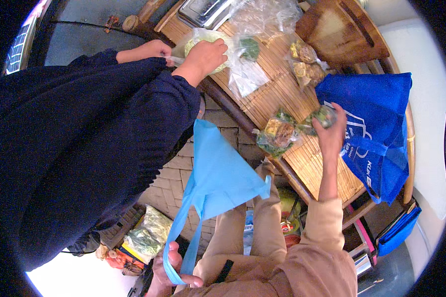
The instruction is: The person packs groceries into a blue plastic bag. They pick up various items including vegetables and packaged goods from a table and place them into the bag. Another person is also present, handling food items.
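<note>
My left hand (169,261), low in the picture, is hooked through the straps of a light blue fabric bag (223,174). The bag hangs limp in front of my legs. Over the bamboo-slat table, my right hand (332,130) grips a clear plastic packet of green vegetables (322,117), slightly blurred. Close to it on the table's near edge lies another clear packet (280,133), with yellow and brown food over greens. A dark blue bag (371,111) bearing white print stands just right of my right hand.
A person in a dark sleeve (141,111) stands at left, both hands on a plastic bag of pale green food (208,37). More food packets (304,63) lie by a wooden chair back (342,33). A metal tray (202,13) stands behind; filled plastic bags (148,230) sit low at left.
</note>
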The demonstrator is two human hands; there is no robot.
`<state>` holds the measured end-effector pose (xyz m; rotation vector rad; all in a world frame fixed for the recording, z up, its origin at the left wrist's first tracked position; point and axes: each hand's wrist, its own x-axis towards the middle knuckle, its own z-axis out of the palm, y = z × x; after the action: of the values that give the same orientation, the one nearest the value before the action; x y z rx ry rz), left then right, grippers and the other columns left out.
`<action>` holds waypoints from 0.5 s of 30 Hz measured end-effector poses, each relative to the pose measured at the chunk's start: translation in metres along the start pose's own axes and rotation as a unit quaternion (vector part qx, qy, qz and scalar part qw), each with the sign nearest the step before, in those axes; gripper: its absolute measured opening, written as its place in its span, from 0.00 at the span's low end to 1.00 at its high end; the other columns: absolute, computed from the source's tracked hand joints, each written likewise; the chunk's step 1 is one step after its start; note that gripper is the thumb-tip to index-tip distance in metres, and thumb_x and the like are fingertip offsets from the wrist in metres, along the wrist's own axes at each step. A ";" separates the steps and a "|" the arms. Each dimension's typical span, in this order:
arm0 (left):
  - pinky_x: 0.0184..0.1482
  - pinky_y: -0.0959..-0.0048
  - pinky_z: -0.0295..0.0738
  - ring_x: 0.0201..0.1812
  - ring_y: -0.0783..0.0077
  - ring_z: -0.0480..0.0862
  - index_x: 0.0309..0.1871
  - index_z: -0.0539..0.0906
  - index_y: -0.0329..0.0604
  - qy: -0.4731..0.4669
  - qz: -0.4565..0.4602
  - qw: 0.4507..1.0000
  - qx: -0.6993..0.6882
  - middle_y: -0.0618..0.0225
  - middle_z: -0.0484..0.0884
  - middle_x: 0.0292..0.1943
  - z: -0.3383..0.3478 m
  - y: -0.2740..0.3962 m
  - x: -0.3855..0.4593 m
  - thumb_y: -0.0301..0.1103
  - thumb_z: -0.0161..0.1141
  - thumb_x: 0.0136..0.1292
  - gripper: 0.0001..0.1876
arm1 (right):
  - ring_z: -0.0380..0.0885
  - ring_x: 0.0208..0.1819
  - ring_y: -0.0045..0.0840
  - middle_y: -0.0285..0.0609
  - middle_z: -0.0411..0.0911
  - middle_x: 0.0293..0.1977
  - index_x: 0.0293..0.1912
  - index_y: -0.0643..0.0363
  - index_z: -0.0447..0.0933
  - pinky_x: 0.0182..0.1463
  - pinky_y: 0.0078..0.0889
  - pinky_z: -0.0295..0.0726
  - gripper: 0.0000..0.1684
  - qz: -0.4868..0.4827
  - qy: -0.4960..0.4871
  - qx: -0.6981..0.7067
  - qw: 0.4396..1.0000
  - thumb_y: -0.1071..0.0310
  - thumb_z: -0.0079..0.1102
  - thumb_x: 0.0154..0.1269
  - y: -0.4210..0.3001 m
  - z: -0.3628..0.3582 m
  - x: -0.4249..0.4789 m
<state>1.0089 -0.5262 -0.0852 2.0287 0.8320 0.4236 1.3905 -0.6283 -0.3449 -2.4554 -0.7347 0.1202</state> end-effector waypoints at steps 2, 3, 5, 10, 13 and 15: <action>0.62 0.51 0.69 0.67 0.51 0.67 0.67 0.66 0.60 -0.026 0.040 0.998 0.032 0.49 0.55 0.72 -0.002 0.008 0.013 0.57 0.61 0.59 0.34 | 0.74 0.50 0.31 0.44 0.74 0.49 0.60 0.60 0.68 0.57 0.33 0.72 0.36 0.114 -0.026 0.205 0.972 0.71 0.69 0.49 -0.019 -0.043 -0.018; 0.62 0.51 0.68 0.67 0.51 0.67 0.67 0.67 0.62 -0.038 0.056 0.997 0.042 0.49 0.55 0.72 -0.001 0.012 0.019 0.57 0.62 0.58 0.34 | 0.74 0.49 0.27 0.41 0.73 0.49 0.60 0.59 0.68 0.56 0.29 0.73 0.35 0.144 -0.042 0.279 0.949 0.69 0.68 0.51 -0.025 -0.060 -0.030; 0.63 0.51 0.68 0.67 0.51 0.66 0.66 0.67 0.65 -0.055 0.081 0.994 0.055 0.50 0.55 0.72 0.002 0.019 0.030 0.58 0.62 0.57 0.34 | 0.74 0.51 0.27 0.42 0.74 0.48 0.58 0.58 0.69 0.58 0.30 0.72 0.35 0.260 -0.118 0.471 0.834 0.61 0.69 0.50 -0.052 -0.089 -0.048; 0.64 0.51 0.66 0.68 0.50 0.65 0.64 0.69 0.73 -0.072 0.126 0.988 0.060 0.53 0.55 0.73 0.015 0.031 0.046 0.61 0.63 0.55 0.32 | 0.76 0.47 0.26 0.41 0.76 0.46 0.58 0.60 0.69 0.54 0.30 0.77 0.33 0.379 -0.346 0.668 0.539 0.60 0.66 0.54 -0.096 -0.091 -0.091; 0.65 0.51 0.64 0.68 0.50 0.65 0.63 0.70 0.77 -0.065 0.141 0.985 0.070 0.55 0.55 0.73 0.020 0.033 0.049 0.62 0.63 0.54 0.32 | 0.76 0.47 0.25 0.40 0.76 0.45 0.58 0.60 0.69 0.53 0.28 0.77 0.29 0.384 -0.403 0.661 0.503 0.65 0.64 0.57 -0.113 -0.083 -0.098; 0.65 0.51 0.64 0.68 0.50 0.65 0.62 0.71 0.80 -0.060 0.145 0.985 0.072 0.56 0.55 0.73 0.024 0.035 0.050 0.63 0.64 0.53 0.31 | 0.77 0.46 0.24 0.41 0.75 0.45 0.58 0.60 0.68 0.53 0.28 0.76 0.29 0.339 -0.404 0.646 0.552 0.67 0.63 0.58 -0.121 -0.091 -0.088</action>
<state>1.0720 -0.5194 -0.0701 2.2965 0.5063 0.4078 1.2800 -0.6368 -0.2100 -0.9128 0.1698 1.5357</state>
